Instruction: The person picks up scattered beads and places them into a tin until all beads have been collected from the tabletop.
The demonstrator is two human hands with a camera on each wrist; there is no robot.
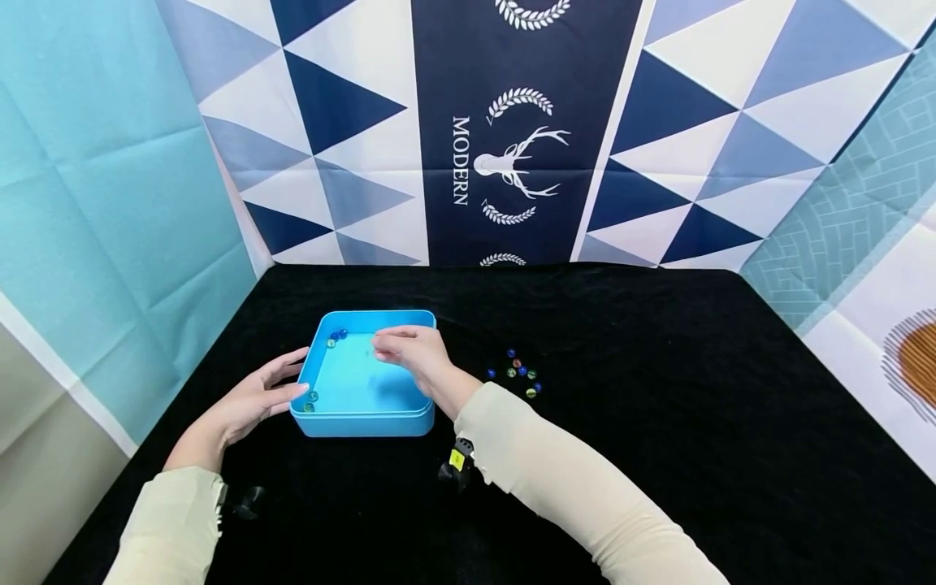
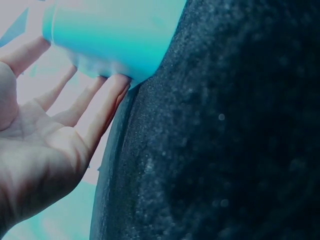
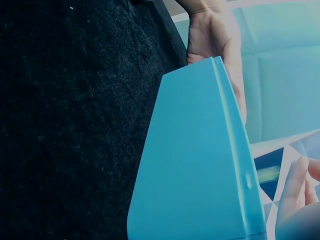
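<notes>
Our right hand point(image 1: 415, 351), its hold unclear, should release low into the rectangular blue plastic box point(image 1: 366, 425) beneath, limiting bounce.

Beneath the fingers point(image 1: 389, 344) spreads a counter point(image 1: 658, 422) covered in black, faintly fuzzy cloth, its far corners rounded. Straight ahead of the fingers, beyond the far edge, I see a wall hanging point(image 1: 366, 138) of navy, grey-blue and white triangles, split by a dark band point(image 1: 446, 65) bearing a stag's head point(image 1: 491, 164), leafy sprigs point(image 1: 509, 218) and the word MODERN point(image 1: 461, 161) (lettered sideways). Left of the fingers hangs a creased turquoise sheet point(image 1: 88, 211), with a beige panel point(image 1: 44, 431) lower down. Well to their right, pale teal brickwork print point(image 1: 841, 219) meets white fabric point(image 1: 848, 349) with a brown striped disc point(image 1: 921, 357). Bright light washes over the hangings.
</notes>
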